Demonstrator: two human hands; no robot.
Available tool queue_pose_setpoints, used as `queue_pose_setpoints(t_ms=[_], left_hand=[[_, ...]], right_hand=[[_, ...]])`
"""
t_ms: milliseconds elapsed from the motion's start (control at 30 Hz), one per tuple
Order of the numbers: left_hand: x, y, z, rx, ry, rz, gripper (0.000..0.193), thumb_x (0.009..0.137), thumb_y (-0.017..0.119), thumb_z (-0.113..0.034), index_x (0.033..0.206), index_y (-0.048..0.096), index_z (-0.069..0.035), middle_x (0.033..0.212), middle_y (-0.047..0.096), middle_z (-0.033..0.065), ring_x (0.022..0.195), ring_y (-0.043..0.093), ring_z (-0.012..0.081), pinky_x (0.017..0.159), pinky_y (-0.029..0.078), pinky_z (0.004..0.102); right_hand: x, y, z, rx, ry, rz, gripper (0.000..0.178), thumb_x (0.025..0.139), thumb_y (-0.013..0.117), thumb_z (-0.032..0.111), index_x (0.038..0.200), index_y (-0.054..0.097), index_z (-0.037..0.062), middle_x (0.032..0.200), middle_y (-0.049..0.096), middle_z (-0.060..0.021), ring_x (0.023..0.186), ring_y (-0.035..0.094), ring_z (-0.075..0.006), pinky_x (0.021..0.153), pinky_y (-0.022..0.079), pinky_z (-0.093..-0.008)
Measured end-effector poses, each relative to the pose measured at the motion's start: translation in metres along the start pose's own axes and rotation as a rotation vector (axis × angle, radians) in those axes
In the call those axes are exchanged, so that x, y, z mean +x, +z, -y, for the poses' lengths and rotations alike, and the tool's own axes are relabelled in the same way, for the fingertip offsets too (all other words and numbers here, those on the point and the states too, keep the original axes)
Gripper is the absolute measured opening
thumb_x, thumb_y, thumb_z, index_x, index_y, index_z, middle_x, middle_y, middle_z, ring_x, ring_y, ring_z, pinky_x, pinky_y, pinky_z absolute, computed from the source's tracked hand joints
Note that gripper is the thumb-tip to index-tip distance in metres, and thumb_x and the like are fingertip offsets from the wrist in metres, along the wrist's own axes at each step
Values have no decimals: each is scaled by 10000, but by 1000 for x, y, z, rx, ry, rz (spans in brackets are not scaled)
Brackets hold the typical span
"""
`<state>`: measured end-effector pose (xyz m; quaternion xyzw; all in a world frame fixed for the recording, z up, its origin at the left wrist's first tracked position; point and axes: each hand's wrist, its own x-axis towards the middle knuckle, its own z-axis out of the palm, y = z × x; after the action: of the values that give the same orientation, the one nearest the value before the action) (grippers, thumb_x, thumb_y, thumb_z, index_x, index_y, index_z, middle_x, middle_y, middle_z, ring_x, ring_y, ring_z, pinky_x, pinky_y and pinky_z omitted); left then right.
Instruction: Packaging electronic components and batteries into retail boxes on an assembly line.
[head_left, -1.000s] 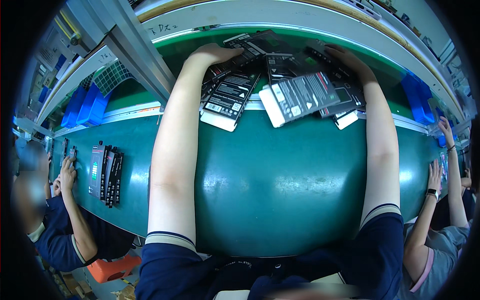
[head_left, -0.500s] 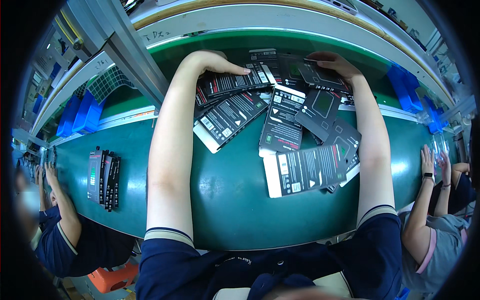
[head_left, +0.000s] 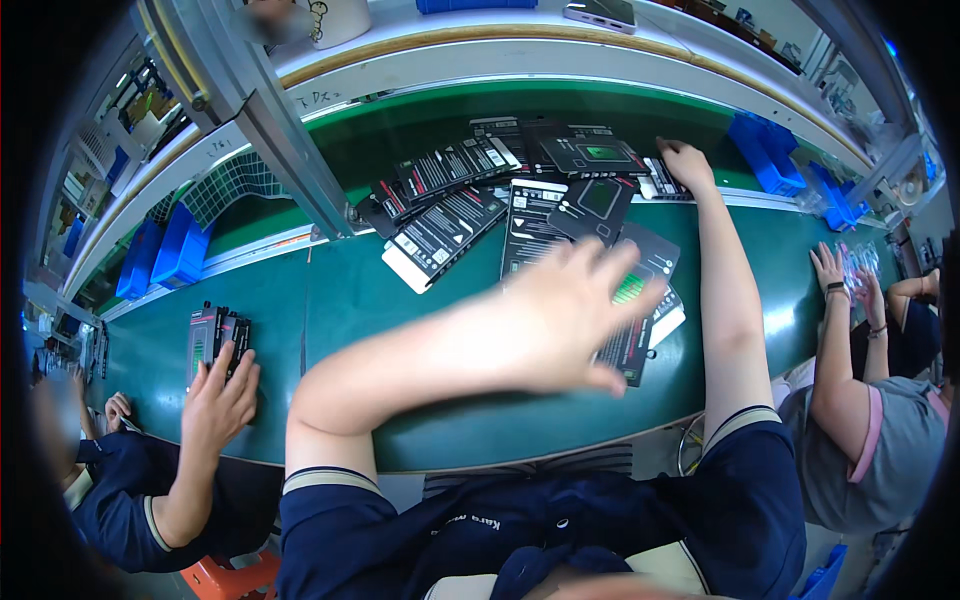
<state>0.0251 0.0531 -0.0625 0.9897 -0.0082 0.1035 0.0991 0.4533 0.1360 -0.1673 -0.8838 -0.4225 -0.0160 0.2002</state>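
Observation:
My left hand (head_left: 575, 310), smeared by motion, is over the near part of a heap of flat black boxes, its fingers spread and nothing seen in it. Beneath it and partly hidden lies a box with a green printed panel (head_left: 628, 290). My right hand (head_left: 687, 165) is at the far right of the heap, against a black box with a white label (head_left: 660, 180); its fingers curve leftward, and whether they grip is hidden. Other boxes lie across each other, among them a black box with a white end flap (head_left: 445, 235) and another black box (head_left: 590, 205).
At left a co-worker's hand (head_left: 222, 395) touches a small stack of black boxes (head_left: 203, 335). Blue bins (head_left: 765, 155) stand at the right, others (head_left: 180, 245) at the left. A metal post (head_left: 290, 150) and a shelf edge (head_left: 480, 55) bound the green table. Another person's hands (head_left: 828, 268) are at right.
My left hand has left the boxes at the far left of the heap and swung nearer and rightward, fingers spreading. My right hand has shifted off the upper box to the heap's right end.

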Motion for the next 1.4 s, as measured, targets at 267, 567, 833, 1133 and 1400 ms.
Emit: queue_pose_setpoints(t_ms=[267, 567, 833, 1133, 1400], left_hand=[[-26, 94, -6, 113, 65, -265, 560, 901, 638, -489, 1379, 560, -207, 1437, 487, 185, 1333, 437, 425, 1116, 307, 588], [-50, 95, -16, 311, -302, -449, 688, 858, 681, -538, 1413, 524, -164, 1501, 368, 231, 1382, 317, 498, 1066, 261, 717], [-66, 100, 2, 121, -568, -365, 924, 816, 673, -619, 1534, 358, -132, 1600, 210, 270, 1484, 121, 514, 1065, 108, 802], [-61, 102, -27, 34, -454, -643, 526, 776, 776, -424, 1101, 627, -39, 1153, 565, 156, 1088, 546, 339, 937, 445, 453], [-61, 114, -39, 6, -411, -449, 458, 847, 711, -411, 1195, 662, -118, 1390, 470, 169, 1352, 379, 367, 1115, 284, 516]], right_hand=[[-94, -37, 11, -196, 292, 69, 530, 979, 446, 558, 1401, 568, 261, 1492, 486, -80, 1396, 415, -360, 1074, 383, -614], [-221, -69, 2, -327, 192, -69, 483, 990, 474, 448, 1168, 634, 29, 1070, 711, -241, 1042, 685, -404, 884, 542, -522], [-334, -59, 58, 785, 47, 222, 479, 880, 650, 46, 1347, 550, 12, 912, 741, -162, 781, 733, -200, 691, 567, -308], [-365, -37, 55, 1003, -252, -57, 987, 744, 858, 119, 1527, 269, 11, 937, 728, -96, 792, 647, -94, 735, 519, -243], [-365, -36, 54, 1037, -288, -278, 358, 869, 732, 25, 1224, 682, 25, 985, 730, -72, 829, 650, -80, 750, 531, -246]])
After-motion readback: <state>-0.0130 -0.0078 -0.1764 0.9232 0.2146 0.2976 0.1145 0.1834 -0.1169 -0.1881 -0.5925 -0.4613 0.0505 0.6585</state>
